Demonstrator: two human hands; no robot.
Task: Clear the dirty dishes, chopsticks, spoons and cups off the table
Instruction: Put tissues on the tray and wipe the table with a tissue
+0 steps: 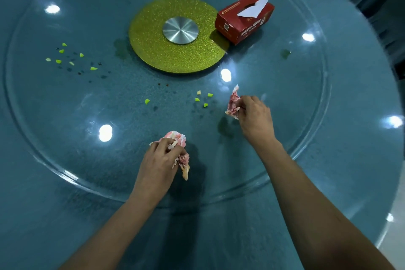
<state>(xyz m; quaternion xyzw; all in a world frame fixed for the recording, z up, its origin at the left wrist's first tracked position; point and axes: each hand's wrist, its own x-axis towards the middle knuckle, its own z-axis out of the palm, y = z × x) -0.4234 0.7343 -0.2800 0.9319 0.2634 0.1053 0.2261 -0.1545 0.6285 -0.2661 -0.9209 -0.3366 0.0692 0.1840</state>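
My left hand grips a crumpled, red-stained tissue wad low over the glass turntable, near its front edge. Further right and further out, my right hand pinches a second stained tissue against the glass. Small green food scraps lie just left of the right hand, one scrap sits alone, and several more are scattered at the left with dark crumbs. No dishes, chopsticks, spoons or cups are in view.
A glittery yellow-green disc with a metal hub marks the turntable's centre. A red tissue box with a white tissue sticking up stands at its right. The blue-green table surrounds the turntable; ceiling lights reflect in it.
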